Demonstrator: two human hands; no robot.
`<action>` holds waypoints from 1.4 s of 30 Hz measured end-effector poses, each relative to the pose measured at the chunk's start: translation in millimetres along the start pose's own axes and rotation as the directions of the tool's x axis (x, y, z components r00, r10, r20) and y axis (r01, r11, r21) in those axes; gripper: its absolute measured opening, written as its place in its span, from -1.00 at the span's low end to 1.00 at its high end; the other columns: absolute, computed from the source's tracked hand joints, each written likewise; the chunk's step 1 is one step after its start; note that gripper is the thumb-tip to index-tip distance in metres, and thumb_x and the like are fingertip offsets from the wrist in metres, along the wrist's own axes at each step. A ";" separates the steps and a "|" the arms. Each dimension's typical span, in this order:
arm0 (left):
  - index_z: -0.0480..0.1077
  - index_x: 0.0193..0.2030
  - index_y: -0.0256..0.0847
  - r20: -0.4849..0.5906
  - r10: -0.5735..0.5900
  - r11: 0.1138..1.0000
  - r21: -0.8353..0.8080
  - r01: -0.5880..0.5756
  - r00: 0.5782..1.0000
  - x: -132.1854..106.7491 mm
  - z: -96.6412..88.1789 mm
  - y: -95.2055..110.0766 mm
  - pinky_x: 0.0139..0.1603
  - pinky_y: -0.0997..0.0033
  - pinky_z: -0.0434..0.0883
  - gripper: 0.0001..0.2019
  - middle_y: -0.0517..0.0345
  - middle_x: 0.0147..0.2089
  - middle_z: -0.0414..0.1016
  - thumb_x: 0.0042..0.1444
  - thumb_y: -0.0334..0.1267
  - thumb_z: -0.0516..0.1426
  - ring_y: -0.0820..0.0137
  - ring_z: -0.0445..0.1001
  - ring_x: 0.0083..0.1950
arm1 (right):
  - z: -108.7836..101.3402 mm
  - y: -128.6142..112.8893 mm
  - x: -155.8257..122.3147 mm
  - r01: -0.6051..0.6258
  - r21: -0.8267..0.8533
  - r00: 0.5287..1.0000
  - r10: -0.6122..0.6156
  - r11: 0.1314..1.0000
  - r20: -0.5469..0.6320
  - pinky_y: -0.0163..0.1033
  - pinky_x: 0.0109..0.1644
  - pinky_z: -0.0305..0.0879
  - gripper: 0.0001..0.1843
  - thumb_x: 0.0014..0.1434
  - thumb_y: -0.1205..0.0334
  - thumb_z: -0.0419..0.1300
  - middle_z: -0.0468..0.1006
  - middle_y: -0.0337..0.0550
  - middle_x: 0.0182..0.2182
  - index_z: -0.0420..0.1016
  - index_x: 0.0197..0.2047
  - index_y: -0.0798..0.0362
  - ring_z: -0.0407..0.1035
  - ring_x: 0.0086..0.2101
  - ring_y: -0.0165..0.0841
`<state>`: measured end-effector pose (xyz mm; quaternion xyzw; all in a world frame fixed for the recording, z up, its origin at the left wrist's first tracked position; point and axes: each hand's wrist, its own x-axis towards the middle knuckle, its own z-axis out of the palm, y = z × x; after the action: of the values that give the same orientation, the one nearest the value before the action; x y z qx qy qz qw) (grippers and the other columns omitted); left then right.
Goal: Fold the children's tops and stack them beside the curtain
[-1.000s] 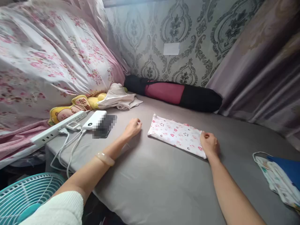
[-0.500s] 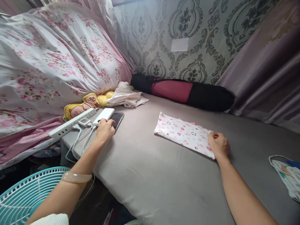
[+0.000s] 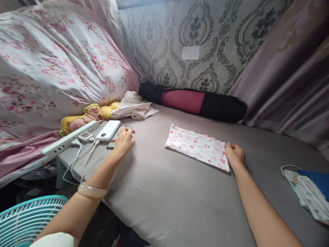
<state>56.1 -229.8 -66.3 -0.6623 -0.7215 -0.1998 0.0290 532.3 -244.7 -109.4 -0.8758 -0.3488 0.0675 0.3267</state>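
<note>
My left hand [image 3: 125, 140] is over the right side of a phone [image 3: 112, 143], with its fingers bent and a little apart; whether the fingertips touch the phone is hidden. A white power bank [image 3: 109, 131] lies just left of the phone, with a white cable [image 3: 87, 161] running from it. My right hand [image 3: 235, 154] is closed at the right end of a folded white cloth [image 3: 197, 146] with pink and dark prints, gripping its edge. The cloth lies flat on the grey sheet [image 3: 164, 192].
A white power strip [image 3: 69, 139] with a plug-in charger [image 3: 86, 137] lies left. Behind are a yellow plush toy [image 3: 74, 123], a crumpled pale cloth [image 3: 133, 108] and a long black and maroon bag [image 3: 192, 101]. A turquoise fan [image 3: 31, 219] stands at lower left; patterned fabric [image 3: 305, 192] lies right.
My left hand has shifted right, off the power bank's edge and over the phone, showing more of both. The right hand stays at the cloth's end. The view has shifted slightly.
</note>
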 end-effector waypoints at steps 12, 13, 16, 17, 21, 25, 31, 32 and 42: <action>0.44 -0.05 -0.14 -0.071 0.454 0.856 -0.242 -0.457 0.888 5.8 42.0 95.7 0.04 0.19 0.36 -0.73 0.00 -0.10 0.40 0.20 -0.31 -0.03 0.19 0.36 0.00 | -2.1 -17.8 -18.5 0.030 0.115 0.994 -0.018 0.993 -0.107 -0.25 -0.16 0.29 -0.67 0.18 0.19 0.03 0.60 -0.01 -0.24 0.55 -0.11 0.08 0.45 -0.23 -0.24; 0.43 -0.05 -0.16 -0.081 0.492 0.833 -0.247 -0.496 0.867 5.5 43.0 104.4 0.05 0.18 0.36 -0.73 -0.01 -0.09 0.42 0.21 -0.31 -0.03 0.19 0.36 -0.01 | -1.2 -22.7 -23.8 0.075 0.100 0.993 -0.064 0.992 -0.103 -0.25 -0.13 0.29 -0.66 0.20 0.20 0.02 0.59 -0.01 -0.21 0.54 -0.08 0.08 0.44 -0.20 -0.24; 0.40 -0.01 -0.20 -0.071 0.586 0.764 -0.284 -0.580 0.807 3.2 48.5 131.9 0.06 0.18 0.36 -0.73 -0.03 -0.05 0.46 0.24 -0.33 -0.04 0.20 0.38 0.00 | 2.5 -40.2 -44.2 0.257 0.008 0.965 -0.257 0.966 -0.045 -0.21 0.00 0.26 -0.61 0.27 0.23 -0.08 0.56 0.04 -0.07 0.47 0.02 0.11 0.42 -0.09 -0.24; 0.39 0.01 -0.21 -0.056 0.612 0.743 -0.300 -0.598 0.789 1.8 51.6 141.3 0.07 0.18 0.36 -0.72 -0.04 -0.03 0.46 0.24 -0.34 -0.05 0.20 0.39 0.02 | 4.4 -46.3 -52.0 0.341 -0.031 0.940 -0.342 0.939 -0.004 -0.19 0.08 0.22 -0.59 0.28 0.24 -0.10 0.53 0.06 -0.01 0.45 0.06 0.13 0.39 -0.02 -0.23; 0.33 0.11 -0.24 0.017 0.710 0.669 -0.326 -0.668 0.704 -6.3 69.8 176.6 0.17 0.18 0.33 -0.66 -0.10 0.10 0.44 0.25 -0.38 -0.07 0.22 0.37 0.16 | 14.3 -67.3 -81.9 0.594 -0.115 0.795 -0.559 0.796 0.236 -0.07 0.33 -0.08 -0.48 0.33 0.25 -0.16 0.27 0.04 0.28 0.24 0.29 0.14 0.08 0.27 -0.24; 0.26 0.22 -0.29 0.100 0.693 0.715 -0.223 -0.663 0.714 -14.9 87.6 200.6 0.32 0.03 0.17 -0.61 -0.17 0.27 0.32 0.28 -0.31 -0.06 0.14 0.20 0.35 | 22.2 -77.8 -98.9 0.641 -0.182 0.747 -0.552 0.746 0.370 0.09 0.39 -0.39 -0.43 0.37 0.17 -0.21 -0.01 -0.06 0.41 0.09 0.39 0.05 -0.20 0.37 -0.20; 0.21 0.29 -0.28 0.173 0.625 0.781 -0.129 -0.611 0.762 -19.5 98.4 210.5 0.38 -0.04 0.05 -0.54 -0.13 0.38 0.19 0.36 -0.19 -0.19 0.11 0.09 0.42 | 30.6 -75.5 -100.6 0.660 -0.243 0.736 -0.546 0.711 0.400 0.14 0.38 -0.44 -0.41 0.36 0.16 -0.22 -0.09 -0.10 0.43 0.04 0.42 -0.01 -0.26 0.38 -0.18; 0.19 0.31 -0.27 0.180 0.626 0.780 -0.124 -0.614 0.759 -19.5 99.5 210.3 0.38 -0.05 0.04 -0.54 -0.12 0.39 0.18 0.37 -0.19 -0.19 0.11 0.08 0.42 | 32.0 -74.5 -100.1 0.661 -0.250 0.736 -0.548 0.708 0.397 0.15 0.38 -0.43 -0.41 0.36 0.16 -0.21 -0.09 -0.09 0.43 0.04 0.42 -0.01 -0.26 0.38 -0.17; 0.14 0.37 -0.17 0.155 0.639 0.769 -0.102 -0.631 0.754 -18.7 114.7 206.6 0.38 -0.09 0.04 -0.51 -0.07 0.41 0.15 0.35 -0.19 -0.17 0.08 0.03 0.44 | 37.3 -70.9 -98.5 0.656 -0.245 0.738 -0.541 0.714 0.402 0.16 0.38 -0.45 -0.40 0.35 0.16 -0.20 -0.12 -0.11 0.43 0.00 0.43 -0.03 -0.25 0.38 -0.16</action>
<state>283.8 -201.1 -125.8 -0.8833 -0.4493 -0.1331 0.0152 405.6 -251.1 -105.3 -0.7366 -0.6682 0.0221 0.1020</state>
